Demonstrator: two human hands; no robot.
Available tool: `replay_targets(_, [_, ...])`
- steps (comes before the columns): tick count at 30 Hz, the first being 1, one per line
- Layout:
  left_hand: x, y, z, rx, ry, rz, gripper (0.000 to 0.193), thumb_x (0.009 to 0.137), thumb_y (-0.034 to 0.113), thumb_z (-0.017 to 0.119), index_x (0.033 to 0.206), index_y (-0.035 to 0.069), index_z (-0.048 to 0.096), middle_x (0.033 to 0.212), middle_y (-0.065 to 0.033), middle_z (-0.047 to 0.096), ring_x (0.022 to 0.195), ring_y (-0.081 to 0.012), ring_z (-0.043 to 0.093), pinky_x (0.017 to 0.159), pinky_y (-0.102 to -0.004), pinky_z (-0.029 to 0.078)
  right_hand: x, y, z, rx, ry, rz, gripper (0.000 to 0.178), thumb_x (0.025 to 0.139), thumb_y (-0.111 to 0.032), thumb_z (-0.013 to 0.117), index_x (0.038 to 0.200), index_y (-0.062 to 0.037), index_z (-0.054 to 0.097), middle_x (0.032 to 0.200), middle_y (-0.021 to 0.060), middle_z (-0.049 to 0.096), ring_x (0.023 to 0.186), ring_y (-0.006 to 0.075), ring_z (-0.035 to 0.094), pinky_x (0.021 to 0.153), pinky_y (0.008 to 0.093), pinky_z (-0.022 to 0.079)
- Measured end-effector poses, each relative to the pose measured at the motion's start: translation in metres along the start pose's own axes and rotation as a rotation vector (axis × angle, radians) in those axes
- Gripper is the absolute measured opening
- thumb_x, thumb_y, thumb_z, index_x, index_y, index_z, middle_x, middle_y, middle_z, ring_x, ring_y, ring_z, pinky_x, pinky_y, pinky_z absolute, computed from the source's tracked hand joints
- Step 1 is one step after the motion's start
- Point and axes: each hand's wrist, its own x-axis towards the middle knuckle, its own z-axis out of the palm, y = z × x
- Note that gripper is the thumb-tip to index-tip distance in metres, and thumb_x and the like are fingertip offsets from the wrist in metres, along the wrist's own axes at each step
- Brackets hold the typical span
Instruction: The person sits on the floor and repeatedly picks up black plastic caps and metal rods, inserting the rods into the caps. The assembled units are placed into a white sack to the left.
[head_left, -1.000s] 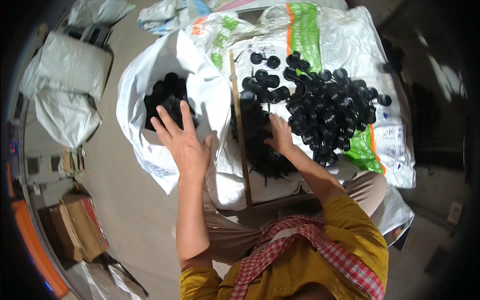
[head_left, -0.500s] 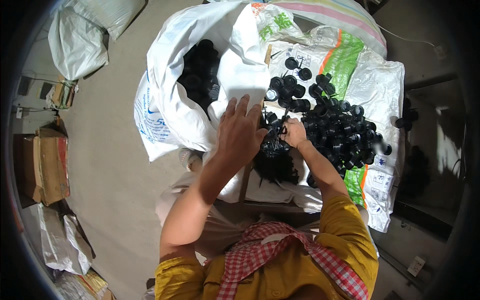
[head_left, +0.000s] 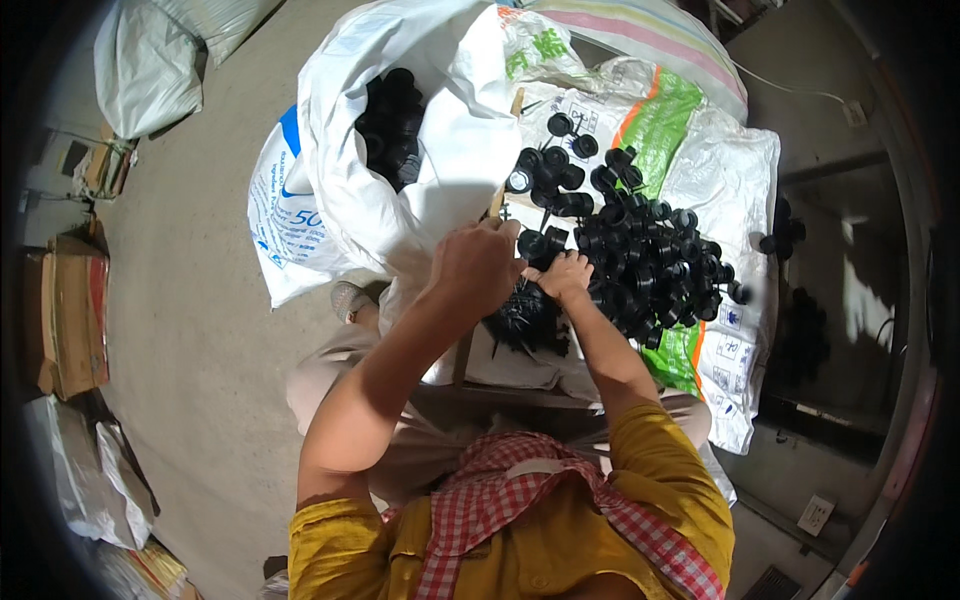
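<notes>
Several black plastic caps (head_left: 650, 262) lie heaped on white sacking in front of me, some with thin black stems. My left hand (head_left: 476, 264) is closed beside the white bag's edge, its fingers curled; a small dark piece shows just past its fingertips, but what it grips is hidden. Close on its right, my right hand (head_left: 563, 274) lies palm down with its fingers stretched out, by a black cap (head_left: 533, 245) at the heap's near left side. Below both hands sits a dark pile of thin black scraps (head_left: 524, 318).
A white woven bag (head_left: 335, 150) holding more black caps stands open at the left. Green-and-white sacking (head_left: 735, 215) covers the work surface. Cardboard boxes (head_left: 80, 318) and a white sack (head_left: 150, 75) stand on the floor at far left. A wall socket (head_left: 815, 514) is at lower right.
My left hand has gone from spread fingers to curled ones. My right hand has moved off the pinched black piece, and its fingers are now extended. The whole view has shifted slightly.
</notes>
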Motion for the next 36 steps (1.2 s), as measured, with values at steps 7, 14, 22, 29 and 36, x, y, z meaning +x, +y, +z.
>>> replay_targets(7, [-0.001,-0.012,-0.008,0.051,-0.002,-0.015,0.037,0.079,0.019,0.071,0.109,0.000,0.061,0.099,-0.0168,0.066,0.094,-0.0344,0.063,0.082,-0.0436,0.050,0.015,0.002,0.020,0.141,-0.007,0.027,0.084,0.065,-0.046,0.077,0.130,-0.0034,0.043,0.130,0.0179,0.051,0.124,0.0317,0.045,0.103,0.0424,0.032])
replay_targets(14, [-0.003,-0.014,0.022,-0.236,0.173,0.052,0.063,0.076,0.027,0.075,0.126,-0.001,0.050,0.107,-0.0197,0.063,0.100,-0.0371,0.060,0.088,-0.0418,0.047,-0.051,0.036,-0.024,0.827,0.278,-0.246,0.050,0.061,-0.014,0.075,0.104,-0.0037,0.051,0.094,0.0142,0.059,0.096,0.0309,0.055,0.087,0.0360,0.042])
replay_targets(22, [-0.002,-0.015,0.071,-1.112,-0.265,-0.014,0.059,0.072,0.008,0.069,0.127,-0.002,0.049,0.098,-0.0131,0.065,0.091,-0.0185,0.062,0.082,-0.0326,0.051,-0.129,0.031,-0.081,0.819,0.477,-0.672,0.046,0.067,-0.016,0.075,0.107,-0.0056,0.053,0.098,0.0143,0.059,0.088,0.0302,0.054,0.080,0.0384,0.045])
replay_targets(29, [-0.009,-0.012,0.062,-0.857,-0.253,-0.035,0.050,0.076,0.004,0.065,0.122,-0.003,0.049,0.090,-0.0138,0.063,0.078,-0.0196,0.065,0.066,-0.0306,0.054,-0.136,0.039,-0.094,0.576,0.718,-0.786,0.034,0.061,-0.019,0.075,0.089,-0.0042,0.063,0.093,0.0120,0.063,0.089,0.0320,0.056,0.083,0.0403,0.040])
replay_targets(36, [-0.008,-0.007,0.055,-0.172,0.164,0.577,0.015,0.072,0.007,0.068,0.083,0.005,0.057,0.083,-0.0088,0.066,0.076,-0.0281,0.065,0.066,-0.0330,0.053,-0.130,0.049,-0.095,1.329,-0.280,-0.508,0.027,0.075,-0.007,0.075,0.100,-0.0009,0.067,0.092,0.0000,0.066,0.085,0.0086,0.060,0.078,0.0286,0.050])
